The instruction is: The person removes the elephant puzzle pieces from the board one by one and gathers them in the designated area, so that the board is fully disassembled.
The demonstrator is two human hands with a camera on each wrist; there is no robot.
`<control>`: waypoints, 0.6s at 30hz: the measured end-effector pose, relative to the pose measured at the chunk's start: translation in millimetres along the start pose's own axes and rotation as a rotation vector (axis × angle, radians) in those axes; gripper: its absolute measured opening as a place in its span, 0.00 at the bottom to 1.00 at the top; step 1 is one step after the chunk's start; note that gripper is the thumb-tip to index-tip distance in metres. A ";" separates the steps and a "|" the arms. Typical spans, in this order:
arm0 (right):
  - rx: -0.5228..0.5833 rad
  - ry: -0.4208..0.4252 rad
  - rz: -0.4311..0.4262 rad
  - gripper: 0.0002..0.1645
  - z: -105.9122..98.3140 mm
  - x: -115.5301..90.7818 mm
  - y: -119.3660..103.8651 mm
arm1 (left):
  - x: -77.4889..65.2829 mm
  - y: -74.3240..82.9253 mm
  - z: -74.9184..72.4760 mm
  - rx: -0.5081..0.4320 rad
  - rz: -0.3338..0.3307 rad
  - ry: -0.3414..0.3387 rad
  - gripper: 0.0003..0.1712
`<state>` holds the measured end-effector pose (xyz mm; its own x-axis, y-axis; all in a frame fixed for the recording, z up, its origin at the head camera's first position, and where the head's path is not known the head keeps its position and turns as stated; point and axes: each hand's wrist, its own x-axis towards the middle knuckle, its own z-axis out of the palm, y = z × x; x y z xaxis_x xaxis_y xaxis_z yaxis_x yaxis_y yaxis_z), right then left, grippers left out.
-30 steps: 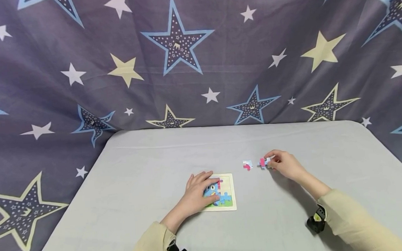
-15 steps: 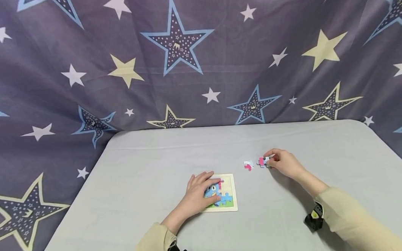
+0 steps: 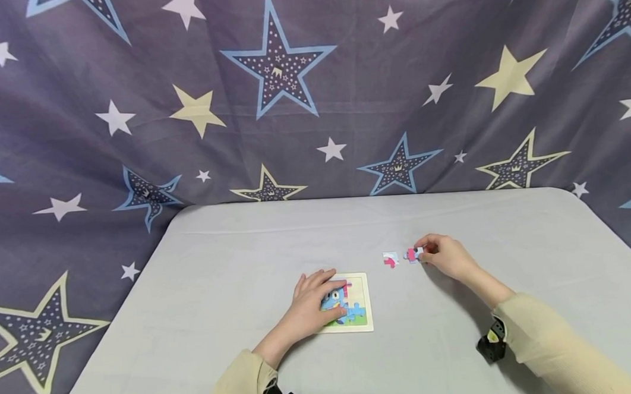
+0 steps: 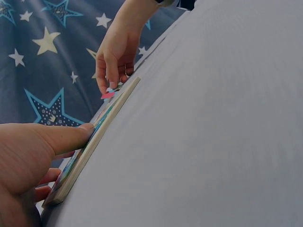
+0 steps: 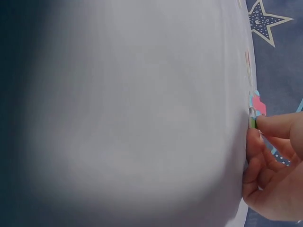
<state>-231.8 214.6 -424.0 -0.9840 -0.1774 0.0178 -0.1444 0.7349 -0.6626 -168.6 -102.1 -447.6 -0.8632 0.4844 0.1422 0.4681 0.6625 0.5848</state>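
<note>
In the head view my left hand (image 3: 305, 304) rests on a wooden jigsaw puzzle board (image 3: 368, 301), fingers spread over its left part. Its thumb lies across the board's face in the left wrist view. The board shows a blue character with an eye and a green strip; bare tray shows at its upper right. My right hand (image 3: 447, 257) pinches a pink and light-blue puzzle piece (image 3: 412, 254) between thumb and fingers, at the tabletop; a bit of green shows at the fingertips in the right wrist view. Left of it lies a white and pink puzzle piece (image 3: 390, 259).
The table (image 3: 192, 298) has a light grey cover. A dark curtain (image 3: 342, 100) printed with stars hangs right behind its far edge. Each wrist wears a black camera strap below a beige sleeve (image 3: 553, 333).
The pinched piece has shifted very slightly at the right fingertips. The left hand stays in place on the board.
</note>
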 end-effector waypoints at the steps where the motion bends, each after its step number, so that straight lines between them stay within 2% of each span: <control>1: -0.006 0.002 -0.003 0.13 0.1 0.1 0.1 | 0.2 -0.2 0.2 0.000 0.000 0.000 0.29; 18: -0.019 0.017 0.000 0.12 0.6 0.1 -1.4 | 0.7 -2.1 1.4 0.004 -0.005 -0.002 0.29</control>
<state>-231.6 213.1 -423.5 -0.9856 -0.1661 0.0307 -0.1461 0.7474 -0.6482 -169.9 -102.3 -449.8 -0.8651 0.4822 0.1381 0.4648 0.6670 0.5823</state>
